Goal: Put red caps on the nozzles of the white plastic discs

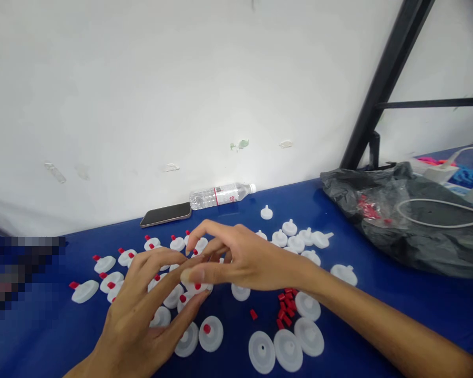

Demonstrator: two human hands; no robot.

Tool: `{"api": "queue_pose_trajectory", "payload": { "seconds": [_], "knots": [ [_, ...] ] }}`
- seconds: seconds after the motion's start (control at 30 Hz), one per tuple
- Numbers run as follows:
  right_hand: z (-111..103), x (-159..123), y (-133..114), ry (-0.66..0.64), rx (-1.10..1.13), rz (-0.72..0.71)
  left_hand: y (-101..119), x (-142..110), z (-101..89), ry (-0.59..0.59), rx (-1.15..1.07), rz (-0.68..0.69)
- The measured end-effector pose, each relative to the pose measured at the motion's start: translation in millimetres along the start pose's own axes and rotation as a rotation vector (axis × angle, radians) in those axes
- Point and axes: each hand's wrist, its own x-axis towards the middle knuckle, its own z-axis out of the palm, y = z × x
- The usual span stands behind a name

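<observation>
My left hand [150,304] is curved over a group of white plastic discs with spouts, its thumb and forefinger around one white disc [205,287] that has a red cap [197,286] on it. My right hand [236,257] reaches across from the right, its fingers bent together and meeting the left fingertips above that disc. What the right fingertips pinch, if anything, is hidden. Just below the hands lies another red-capped disc [211,334]. A single loose red cap [253,314] rests right of it, near a small pile of red caps [286,308].
Uncapped white discs [295,243] spread to the right, and capped ones [84,291] to the left, on a blue surface [228,362]. Along the wall lie a phone [166,214] and a plastic bottle [223,196]. A black plastic bag [425,241] with a white cable occupies the right side.
</observation>
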Motion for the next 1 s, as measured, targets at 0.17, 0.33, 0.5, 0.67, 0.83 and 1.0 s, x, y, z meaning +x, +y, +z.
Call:
{"api": "queue_pose_trajectory", "payload": {
  "seconds": [0.17,0.33,0.5,0.67,0.83,1.0],
  "knots": [
    [-10,-5,-14,0.267,-0.324,-0.027,2,-2,-0.9,-0.131,-0.093,-0.066],
    [-20,-9,-19,0.191,-0.402,-0.04,1,-14,4.0,-0.272,-0.115,-0.107],
    [-22,-10,-15,0.179,-0.407,-0.026,-10,-32,12.1,-0.357,-0.011,-0.106],
    [-26,-13,-19,0.083,-0.292,0.027,-12,-29,17.5,-0.315,-0.059,-0.037],
    [-31,-19,-28,-0.001,-0.253,0.144,-3,-6,7.2,-0.223,-0.132,0.013],
    [-36,-19,-27,-0.139,-0.351,0.213,15,-6,2.3,-0.167,-0.165,0.098]
  ]
}}
